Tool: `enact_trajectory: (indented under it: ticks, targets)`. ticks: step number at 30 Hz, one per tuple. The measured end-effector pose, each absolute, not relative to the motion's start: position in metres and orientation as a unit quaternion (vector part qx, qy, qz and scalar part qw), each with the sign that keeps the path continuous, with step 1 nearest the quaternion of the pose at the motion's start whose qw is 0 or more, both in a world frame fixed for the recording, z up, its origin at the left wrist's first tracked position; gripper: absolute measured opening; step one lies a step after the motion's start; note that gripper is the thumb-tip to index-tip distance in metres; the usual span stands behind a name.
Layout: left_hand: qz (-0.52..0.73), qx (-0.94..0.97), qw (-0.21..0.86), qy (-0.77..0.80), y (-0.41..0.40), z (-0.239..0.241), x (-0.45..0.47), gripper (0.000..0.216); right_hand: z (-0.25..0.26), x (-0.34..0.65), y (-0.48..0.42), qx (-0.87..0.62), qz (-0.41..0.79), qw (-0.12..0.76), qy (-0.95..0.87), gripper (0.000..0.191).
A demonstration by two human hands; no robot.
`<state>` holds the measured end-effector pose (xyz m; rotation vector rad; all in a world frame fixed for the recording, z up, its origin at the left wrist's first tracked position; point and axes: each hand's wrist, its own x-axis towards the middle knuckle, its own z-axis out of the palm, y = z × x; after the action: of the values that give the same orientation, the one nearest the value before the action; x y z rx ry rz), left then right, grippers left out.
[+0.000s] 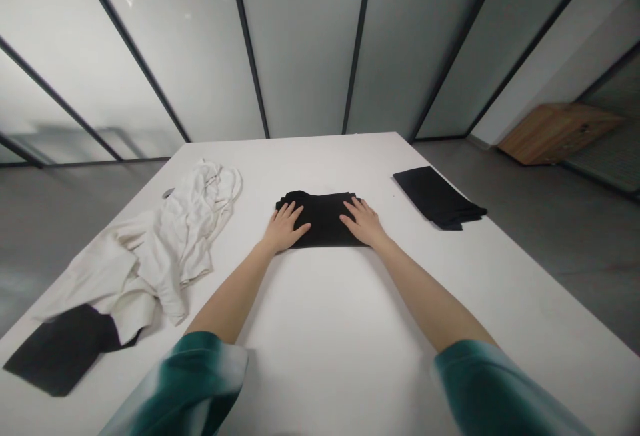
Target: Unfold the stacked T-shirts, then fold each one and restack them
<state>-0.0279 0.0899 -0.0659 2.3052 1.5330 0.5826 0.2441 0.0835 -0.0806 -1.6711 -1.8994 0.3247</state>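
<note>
A flat black stack of folded, fabric-like sheets (325,221) lies across the middle of the white table, its far edge stepped in several layers. My left hand (286,228) rests flat on the left end of the stack, fingers spread. On the right end lies my right hand (365,224), palm down with the fingers apart. Neither hand grips anything. Whether the black pieces are cloth or bags I cannot tell.
Crumpled white cloth (170,243) covers much of the table's left side. Partly under it lies a black flat piece (60,349). Another black layered stack (435,196) sits near the right edge of the table (340,329). A wooden cabinet (555,133) stands beyond.
</note>
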Motion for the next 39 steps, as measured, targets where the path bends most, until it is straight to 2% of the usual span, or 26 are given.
enact_trajectory:
  ticks: [9,13,16,19,23,31,36,39]
  targets:
    - [0.253,0.799,0.188,0.512,0.093,-0.067,-0.035,0.058,-0.086,0.251,0.084,-0.604,0.18,0.366,-0.685,0.047]
    - [0.348,0.755,0.177,0.528,0.094,-0.066,-0.043,0.034,-0.082,0.259,0.081,-0.6,0.171,0.471,-0.624,0.037]
    - [0.431,0.677,0.133,0.581,0.096,-0.064,-0.053,0.018,-0.076,0.269,0.079,-0.634,0.12,0.512,-0.567,0.033]
    - [0.483,0.592,0.123,0.634,0.1,-0.063,-0.064,0.013,-0.073,0.277,0.078,-0.673,0.104,0.499,-0.537,0.035]
    - [0.519,0.514,0.167,0.662,0.107,-0.065,-0.073,0.011,-0.076,0.28,0.08,-0.692,0.109,0.44,-0.562,0.043]
    - [0.509,0.536,0.172,0.651,0.106,-0.066,-0.069,0.011,-0.082,0.275,0.083,-0.737,0.04,0.335,-0.586,0.049]
    - [0.513,0.538,0.176,0.646,0.106,-0.066,-0.068,0.011,-0.076,0.27,0.081,-0.732,0.089,0.302,-0.605,0.044]
    - [0.513,0.535,0.181,0.646,0.107,-0.065,-0.068,0.011,-0.072,0.268,0.082,-0.706,0.18,0.338,-0.595,0.038]
